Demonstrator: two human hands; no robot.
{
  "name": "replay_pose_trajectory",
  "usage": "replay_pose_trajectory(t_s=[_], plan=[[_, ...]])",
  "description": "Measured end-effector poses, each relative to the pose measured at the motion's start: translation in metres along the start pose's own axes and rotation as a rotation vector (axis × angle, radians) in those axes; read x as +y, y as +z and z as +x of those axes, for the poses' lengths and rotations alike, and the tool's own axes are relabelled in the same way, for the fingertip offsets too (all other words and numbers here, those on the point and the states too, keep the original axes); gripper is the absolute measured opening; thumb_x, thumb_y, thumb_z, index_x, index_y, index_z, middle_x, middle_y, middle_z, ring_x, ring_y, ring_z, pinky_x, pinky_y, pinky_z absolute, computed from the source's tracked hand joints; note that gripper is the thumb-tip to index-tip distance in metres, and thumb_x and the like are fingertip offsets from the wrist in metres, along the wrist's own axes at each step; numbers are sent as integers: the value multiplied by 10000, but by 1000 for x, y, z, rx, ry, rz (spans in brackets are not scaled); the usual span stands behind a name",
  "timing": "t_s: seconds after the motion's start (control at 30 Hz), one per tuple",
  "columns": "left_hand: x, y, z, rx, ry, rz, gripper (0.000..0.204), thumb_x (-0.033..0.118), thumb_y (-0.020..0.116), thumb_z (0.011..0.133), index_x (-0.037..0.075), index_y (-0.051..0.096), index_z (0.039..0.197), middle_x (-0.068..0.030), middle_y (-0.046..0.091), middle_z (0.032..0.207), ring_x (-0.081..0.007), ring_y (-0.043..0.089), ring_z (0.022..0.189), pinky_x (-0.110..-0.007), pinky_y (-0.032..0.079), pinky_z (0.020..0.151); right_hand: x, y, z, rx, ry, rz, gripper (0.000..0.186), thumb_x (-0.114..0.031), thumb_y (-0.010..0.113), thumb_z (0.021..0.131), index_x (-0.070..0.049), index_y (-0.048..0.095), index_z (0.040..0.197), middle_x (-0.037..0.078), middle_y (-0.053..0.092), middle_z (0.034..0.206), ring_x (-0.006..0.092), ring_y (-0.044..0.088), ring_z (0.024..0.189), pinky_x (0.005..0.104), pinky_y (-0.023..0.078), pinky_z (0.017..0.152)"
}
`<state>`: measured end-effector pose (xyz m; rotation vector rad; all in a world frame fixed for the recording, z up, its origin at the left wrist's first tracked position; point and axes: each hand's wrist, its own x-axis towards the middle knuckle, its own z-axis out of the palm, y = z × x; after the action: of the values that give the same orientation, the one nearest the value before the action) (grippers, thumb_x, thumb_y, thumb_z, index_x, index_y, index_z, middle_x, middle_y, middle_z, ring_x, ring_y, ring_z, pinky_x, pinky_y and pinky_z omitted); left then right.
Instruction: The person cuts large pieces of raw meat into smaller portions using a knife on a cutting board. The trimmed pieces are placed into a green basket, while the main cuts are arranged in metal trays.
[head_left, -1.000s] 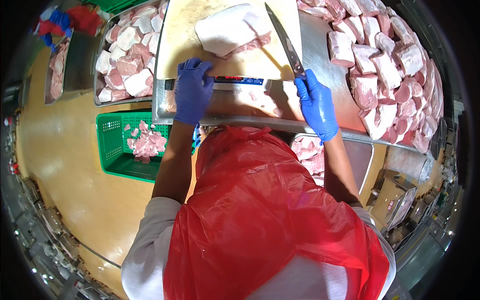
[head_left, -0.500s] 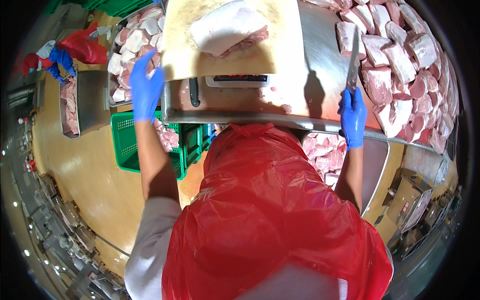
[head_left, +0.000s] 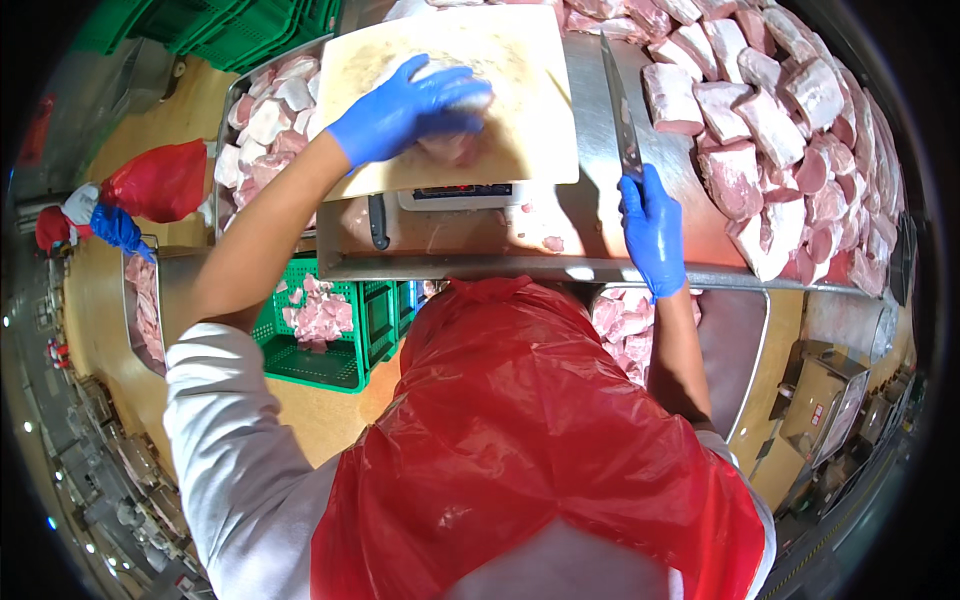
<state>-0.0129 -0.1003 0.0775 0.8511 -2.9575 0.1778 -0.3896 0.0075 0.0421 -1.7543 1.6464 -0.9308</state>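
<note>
On the pale cutting board [head_left: 525,75], my blue-gloved left hand [head_left: 410,108] reaches across a piece of raw meat [head_left: 450,150], its fingers bent over the far side. The hand covers much of the meat, which looks smeared by motion. My right hand [head_left: 652,232], also blue-gloved, is wrapped round the handle of a knife [head_left: 622,110]. Its long blade points away from me, upright over the bare metal table to the right of the board. Below the board, a white scale [head_left: 455,199] is partly covered, and a black-handled knife [head_left: 378,222] lies beside it.
Cut meat is heaped [head_left: 770,120] on the table's right. A tray of meat pieces [head_left: 265,125] stands left of the board. Below the table edge are a green crate [head_left: 315,372] with trimmings and a metal bin [head_left: 725,345]. A person in a red apron [head_left: 160,182] is at far left.
My left hand has moved from beside the board onto the meat, which now lies differently. The knife in my right hand has shifted left, nearer the board.
</note>
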Motion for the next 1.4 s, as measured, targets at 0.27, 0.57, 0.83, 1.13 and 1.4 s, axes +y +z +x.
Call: replay_pose_trajectory(t_s=[0.27, 0.57, 0.83, 1.13, 1.4], plan=[[78, 30, -108, 610, -737, -388, 331, 71, 657, 869, 96, 692, 1197, -143, 683, 1164, -327, 646, 1108, -437, 517, 940, -4, 11, -24, -98, -8, -171, 153, -173, 583, 1006, -25, 591, 1042, 225, 639, 743, 409, 659, 675, 460, 502, 582], [122, 54, -29, 922, -1046, -361, 183, 157, 769, 807, 105, 685, 961, -88, 674, 889, -263, 661, 736, -359, 551, 672, -111, 99, 36, -314, -569, -305, 156, -209, 543, 1010, -55, 534, 1032, 231, 650, 805, 447, 638, 730, 523, 494, 623], [135, 71, -43, 1008, -1056, -300, 165, 155, 777, 783, 132, 654, 891, -43, 690, 870, -256, 682, 745, -367, 552, 638, -107, 93, 51, -648, -628, -536, 185, -196, 524, 990, -86, 534, 1139, 185, 690, 879, 375, 691, 731, 474, 538, 626], [155, 67, -83, 1113, -1171, -392, 154, 62, 772, 751, 123, 666, 845, -47, 670, 805, -213, 672, 672, -322, 542, 600, -97, 9, 80, -614, -754, -788, 113, -153, 575, 956, -87, 578, 1049, 190, 659, 825, 381, 669, 731, 477, 513, 578], [148, 73, -94, 1077, -1127, -436, 177, 39, 779, 729, 107, 673, 853, -41, 678, 804, -182, 670, 679, -308, 543, 617, -121, 109, 70, -650, -674, -846, 238, -188, 535, 954, -125, 573, 1181, 197, 695, 932, 391, 691, 809, 493, 548, 686]])
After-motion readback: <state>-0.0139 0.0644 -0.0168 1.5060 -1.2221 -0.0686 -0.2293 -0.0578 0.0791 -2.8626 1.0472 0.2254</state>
